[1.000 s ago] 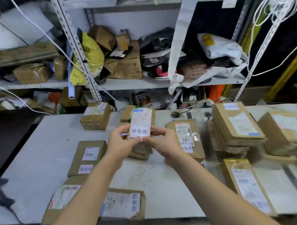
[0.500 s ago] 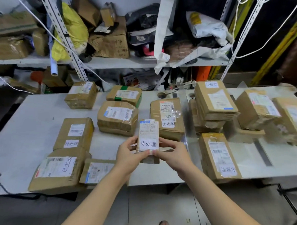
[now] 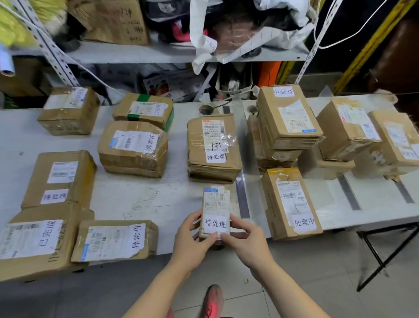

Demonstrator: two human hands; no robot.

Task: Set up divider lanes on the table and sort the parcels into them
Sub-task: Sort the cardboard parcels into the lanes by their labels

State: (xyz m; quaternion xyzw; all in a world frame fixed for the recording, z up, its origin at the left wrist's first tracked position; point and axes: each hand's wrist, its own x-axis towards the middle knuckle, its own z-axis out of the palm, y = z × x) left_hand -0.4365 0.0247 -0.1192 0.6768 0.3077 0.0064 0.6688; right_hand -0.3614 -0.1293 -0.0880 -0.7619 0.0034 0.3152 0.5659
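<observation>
Sorting is partway through. Grey divider strips (image 3: 242,198) lie on the right half of the counter (image 3: 138,200). I see none among the parcels on the left, where pending, finished and abnormal labels are mixed together. By my reckoning, most of the sorting is yet to do.

The small parcel (image 3: 215,212) bears a pending label. It sits at the near edge, just in front of a bigger parcel with the same label (image 3: 213,149) and just left of a strip. Its near end pokes out past the edge, and I cannot tell whether its base touches the counter.

The left hand (image 3: 191,239) and right hand (image 3: 245,243) both pinch that near end, thumbs on the label and fingers (image 3: 194,219) curled round the sides.

A second ago the parcel was held up in front of the far parcels. It has since come down to the near edge, lined up behind its match.
</observation>
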